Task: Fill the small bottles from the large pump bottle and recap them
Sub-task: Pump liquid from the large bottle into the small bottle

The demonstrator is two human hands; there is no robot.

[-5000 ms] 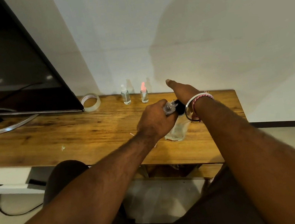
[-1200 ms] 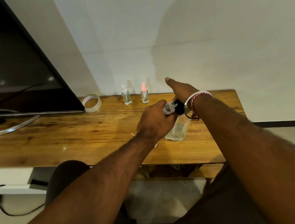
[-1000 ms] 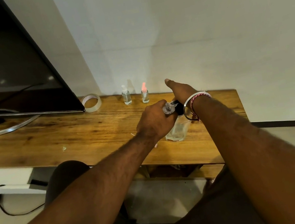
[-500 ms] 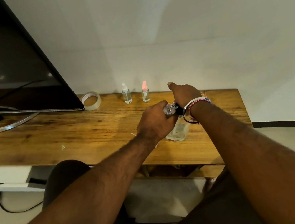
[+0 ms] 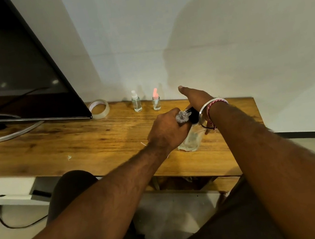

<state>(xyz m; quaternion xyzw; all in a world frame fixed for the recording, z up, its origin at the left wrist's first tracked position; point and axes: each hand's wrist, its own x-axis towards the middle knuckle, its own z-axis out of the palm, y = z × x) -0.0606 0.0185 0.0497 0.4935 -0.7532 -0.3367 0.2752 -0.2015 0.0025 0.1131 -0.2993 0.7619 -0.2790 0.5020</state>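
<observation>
1. You are looking at three small bottles in all: one with a white cap [image 5: 136, 103] and one with a pink cap [image 5: 156, 101] are standing side by side near the wall, and a third small bottle [image 5: 182, 116] is sitting in your left hand [image 5: 167, 131].
2. One large pump bottle [image 5: 192, 138] is standing on the wooden table [image 5: 72, 141].
3. Two hands are showing: the left and the right hand [image 5: 196, 97].
4. One roll of clear tape [image 5: 99, 108] is lying by the one dark screen [image 5: 7, 61].
5. You are wearing two bands on the right wrist: one metal bangle [image 5: 203, 109] and one red-and-white thread [image 5: 215, 102].
</observation>
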